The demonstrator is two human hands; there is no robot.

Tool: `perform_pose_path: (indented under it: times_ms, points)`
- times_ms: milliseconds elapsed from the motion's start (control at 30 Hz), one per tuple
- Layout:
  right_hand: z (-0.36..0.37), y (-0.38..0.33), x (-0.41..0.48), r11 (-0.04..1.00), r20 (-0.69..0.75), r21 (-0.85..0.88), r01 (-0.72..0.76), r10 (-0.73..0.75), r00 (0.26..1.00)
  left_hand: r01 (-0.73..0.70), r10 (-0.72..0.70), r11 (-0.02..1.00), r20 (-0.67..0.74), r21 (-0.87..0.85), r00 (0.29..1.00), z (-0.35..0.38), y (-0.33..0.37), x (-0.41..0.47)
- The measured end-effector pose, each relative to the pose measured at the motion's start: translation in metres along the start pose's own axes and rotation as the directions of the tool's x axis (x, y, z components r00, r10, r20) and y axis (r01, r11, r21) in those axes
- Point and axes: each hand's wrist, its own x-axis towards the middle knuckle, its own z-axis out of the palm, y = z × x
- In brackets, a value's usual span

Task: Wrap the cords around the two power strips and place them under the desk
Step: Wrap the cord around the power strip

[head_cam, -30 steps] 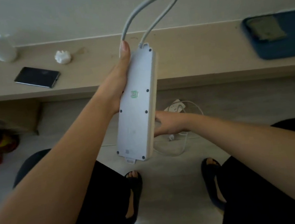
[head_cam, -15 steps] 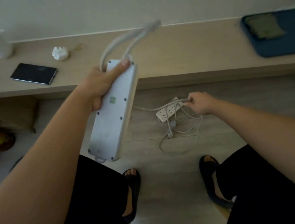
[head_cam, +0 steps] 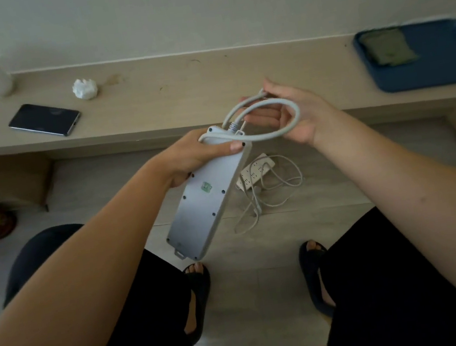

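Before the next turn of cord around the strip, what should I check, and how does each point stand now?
1. Left hand grips the power strip near its cord end: ok.
2. Right hand holds the cord loop: ok.
3. Cord wound tight on the strip: not ok, one loose loop only.
4. Plug end free: cannot tell.
5. Second power strip wrapped: not ok.

The held power strip (head_cam: 208, 208) is pale grey on its back, dotted with dark screws (head_cam: 213, 213) and a small green sticker (head_cam: 206, 187); its cord (head_cam: 284, 102) is light grey. The floor strip (head_cam: 253, 170) is white. The counter (head_cam: 180, 91) is beige, the phone (head_cam: 44, 119) black, the far-right tray (head_cam: 446, 66) blue, its cloth (head_cam: 388, 47) olive.
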Motion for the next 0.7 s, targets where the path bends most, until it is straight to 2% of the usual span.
perform_pose_path:
  times_ms: [100,167,200,233,267,300,367,400,467,500,633,667,700]
  points:
    - [-0.005,0.000,0.002,0.998,-0.015,0.048,0.027,-0.027,1.000,-0.026,0.028,0.999,-0.067,0.033,0.997,0.002,0.002,0.004]
    - [-0.010,0.003,0.006,0.998,-0.088,0.039,0.057,-0.054,0.995,-0.091,0.086,0.995,-0.117,-0.043,0.989,-0.003,0.006,0.004]
    - [-0.012,0.007,0.008,0.997,-0.148,-0.043,0.063,-0.069,0.987,-0.110,0.094,0.985,-0.124,-0.132,0.988,-0.006,0.010,0.003]
    - [-0.014,0.013,0.011,0.977,-0.204,-0.209,0.043,-0.086,0.975,-0.115,0.091,0.966,-0.113,-0.230,0.989,-0.011,0.013,0.001]
    - [-0.017,0.020,0.011,0.900,-0.219,-0.436,-0.011,-0.094,0.971,-0.111,0.087,0.940,-0.090,-0.323,0.992,-0.016,0.015,0.000]
    - [-0.020,0.030,0.011,0.761,-0.176,-0.645,-0.069,-0.060,0.983,-0.113,0.093,0.908,-0.068,-0.403,0.993,-0.020,0.017,-0.001]
    - [-0.024,0.054,0.008,0.450,-0.043,-0.889,-0.088,0.109,0.993,-0.139,0.137,0.856,-0.041,-0.498,0.990,-0.026,0.018,-0.003]
    - [-0.023,0.066,0.007,0.352,0.009,-0.934,-0.058,0.187,0.982,-0.145,0.157,0.836,-0.024,-0.530,0.987,-0.028,0.019,-0.004]
    - [-0.022,0.084,0.006,0.251,0.049,-0.968,-0.019,0.259,0.965,-0.139,0.178,0.807,0.012,-0.574,0.984,-0.027,0.019,-0.005]
    - [-0.025,0.090,0.009,0.201,0.039,-0.979,-0.017,0.273,0.961,-0.146,0.191,0.796,0.016,-0.588,0.981,-0.028,0.018,-0.006]
    - [-0.049,0.092,0.014,-0.108,-0.104,-0.992,-0.071,0.344,0.933,-0.203,0.220,0.754,-0.051,-0.624,0.974,-0.039,0.015,-0.011]
    - [-0.055,0.090,0.014,-0.117,-0.150,-0.986,-0.118,0.327,0.933,-0.205,0.195,0.756,-0.085,-0.621,0.977,-0.040,0.015,-0.012]
    - [-0.060,0.086,0.013,-0.079,-0.191,-0.981,-0.175,0.304,0.933,-0.196,0.146,0.771,-0.130,-0.606,0.981,-0.041,0.016,-0.013]
